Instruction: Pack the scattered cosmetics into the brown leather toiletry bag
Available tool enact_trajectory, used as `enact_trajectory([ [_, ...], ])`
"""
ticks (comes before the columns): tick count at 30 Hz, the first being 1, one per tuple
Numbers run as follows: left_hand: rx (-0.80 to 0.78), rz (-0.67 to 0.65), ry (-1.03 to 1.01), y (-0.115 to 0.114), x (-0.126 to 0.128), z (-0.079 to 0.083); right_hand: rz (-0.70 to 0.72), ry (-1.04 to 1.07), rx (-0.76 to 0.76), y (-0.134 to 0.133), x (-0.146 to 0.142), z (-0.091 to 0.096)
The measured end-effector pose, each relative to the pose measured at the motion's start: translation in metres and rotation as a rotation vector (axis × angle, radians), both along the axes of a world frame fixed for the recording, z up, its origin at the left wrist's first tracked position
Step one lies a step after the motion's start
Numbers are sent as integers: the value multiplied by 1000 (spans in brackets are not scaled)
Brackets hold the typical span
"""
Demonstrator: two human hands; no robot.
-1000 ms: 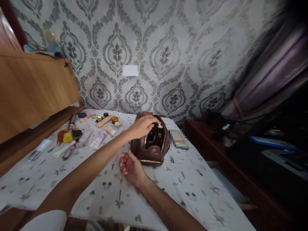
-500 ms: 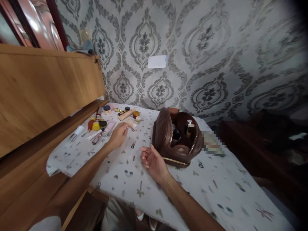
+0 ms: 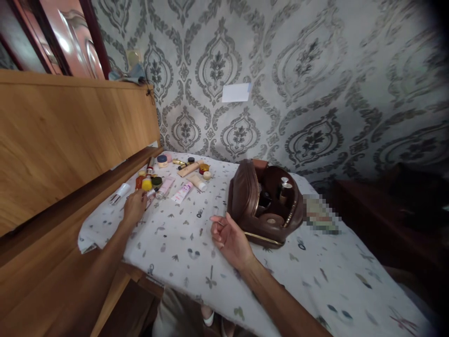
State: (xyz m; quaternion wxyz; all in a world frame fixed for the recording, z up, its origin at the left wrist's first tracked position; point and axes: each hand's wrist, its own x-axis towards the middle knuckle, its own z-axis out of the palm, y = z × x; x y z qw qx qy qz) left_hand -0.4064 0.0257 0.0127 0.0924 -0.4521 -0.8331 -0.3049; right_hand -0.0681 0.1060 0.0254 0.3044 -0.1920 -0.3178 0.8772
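My left hand (image 3: 135, 207) reaches down among the cosmetics at the table's left, its fingertips at a small pinkish tube (image 3: 150, 197). The fingers are partly hidden, so I cannot see whether they grip anything. To its right lie a pale pink tube (image 3: 165, 187), a white tube with a pink pattern (image 3: 182, 192) and a beige tube with a white cap (image 3: 197, 181). My right hand (image 3: 229, 238) rests palm up with loosely curled fingers, thumb apart and nothing in it. Beside it stands a brown toiletry bag (image 3: 242, 201), unzipped, with bottles inside (image 3: 285, 189).
A silvery white bottle (image 3: 119, 193), a yellow-capped container (image 3: 146, 184), a blue-lidded jar (image 3: 162, 161) and several other cosmetics lie on the patterned tablecloth (image 3: 175, 243). A wooden panel (image 3: 77, 126) borders the left. The wallpapered wall (image 3: 238, 56) rises behind. A blurred-out item (image 3: 321, 214) lies right of the bag.
My left hand has moved left and nearer, away from the pink-patterned tube, which now lies uncovered on the cloth. The right hand holds its pose by the bag. The view has shifted slightly.
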Motion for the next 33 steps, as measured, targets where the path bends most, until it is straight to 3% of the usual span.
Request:
enact_trajectory([
  [8,38,-154,-162,6,3,-6,5,9,8,1,0,-2],
  [33,33,-184,-303,4,-5,-14,-2,-3,21,2,0,-5],
])
